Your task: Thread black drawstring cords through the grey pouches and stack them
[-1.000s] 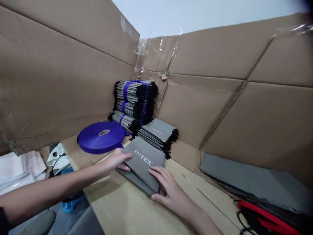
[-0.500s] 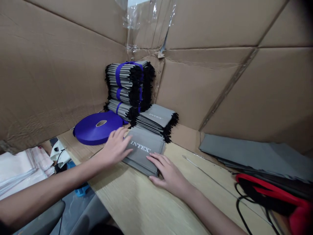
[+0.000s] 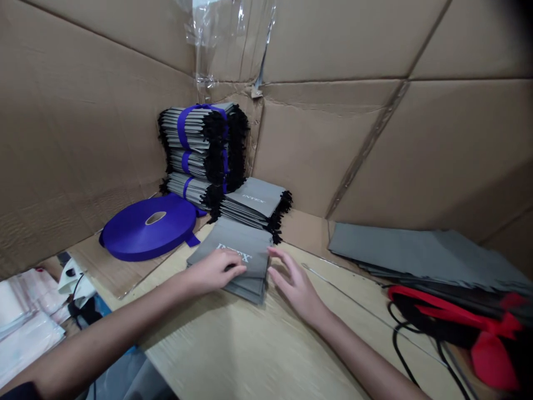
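Note:
A small stack of grey fabric pouches (image 3: pixel 239 233) printed INTEX lies on the light wooden table. My left hand (image 3: pixel 216 269) rests on the near left part of the top pouch, fingers slightly bent and thumb held away, partly covering the print. At the stack's right edge is my right hand (image 3: pixel 297 283), its thumb and fingers apart with nothing between them. Just behind, another pile of INTEX pouches (image 3: pixel 254 195) has black cord ends sticking out on its right side.
Bundles of pouches tied with purple ribbon (image 3: pixel 186 162) stand in the cardboard corner. A purple ribbon roll (image 3: pixel 133 233) lies at left. Grey fabric sheets (image 3: pixel 400 244), a thin metal rod (image 3: pixel 345 294), black cord and red ribbon (image 3: pixel 453 308) are at right. Cardboard walls (image 3: pixel 325 144) enclose the table.
My left hand has moved from the stack's upper left side down onto its near part. My right hand has slid off the top to the right edge. The view has shifted right.

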The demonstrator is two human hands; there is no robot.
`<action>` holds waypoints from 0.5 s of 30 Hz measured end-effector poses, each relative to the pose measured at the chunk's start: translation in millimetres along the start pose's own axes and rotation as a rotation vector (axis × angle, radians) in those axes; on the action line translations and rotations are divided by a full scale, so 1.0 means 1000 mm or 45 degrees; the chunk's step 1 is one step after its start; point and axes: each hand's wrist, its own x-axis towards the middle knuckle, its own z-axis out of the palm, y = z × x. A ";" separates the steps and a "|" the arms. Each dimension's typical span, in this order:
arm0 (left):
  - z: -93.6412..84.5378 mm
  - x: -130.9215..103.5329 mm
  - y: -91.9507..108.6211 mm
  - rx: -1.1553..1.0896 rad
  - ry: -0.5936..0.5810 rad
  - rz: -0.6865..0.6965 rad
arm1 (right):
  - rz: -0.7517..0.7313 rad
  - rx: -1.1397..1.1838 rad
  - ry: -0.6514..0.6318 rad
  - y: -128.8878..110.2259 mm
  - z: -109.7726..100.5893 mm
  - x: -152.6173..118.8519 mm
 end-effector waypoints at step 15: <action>0.003 -0.007 -0.005 -0.100 0.092 0.136 | -0.053 -0.170 -0.422 -0.013 -0.002 0.016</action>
